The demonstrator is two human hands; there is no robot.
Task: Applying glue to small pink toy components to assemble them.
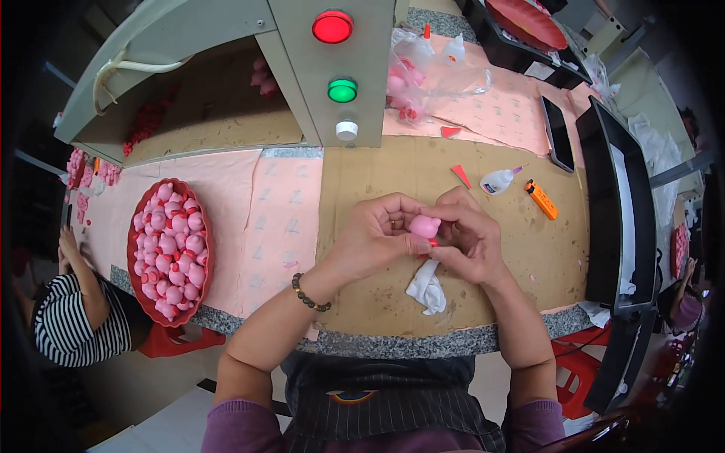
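Over the brown cardboard, my left hand (371, 235) and my right hand (474, 238) meet around a small pink figurine (424, 226) with a rounded head. Both hands pinch it with thumbs and fingers. A bit of red shows at its lower side, under my thumbs; my fingers hide the rest. Just below lies a crumpled white cloth (427, 288). Beyond my right hand are a small white glue bottle (498, 181) with a purple tip, an orange lighter-like tool (541, 199) and a red triangular scrap (461, 176).
A scalloped red tray (208, 264) full of pink and red figurines stands at the left. Behind rises a grey machine (294, 68) with red and green lights. A black bin (600, 204) and a phone (557, 134) lie right. Another person (79, 317) sits at far left.
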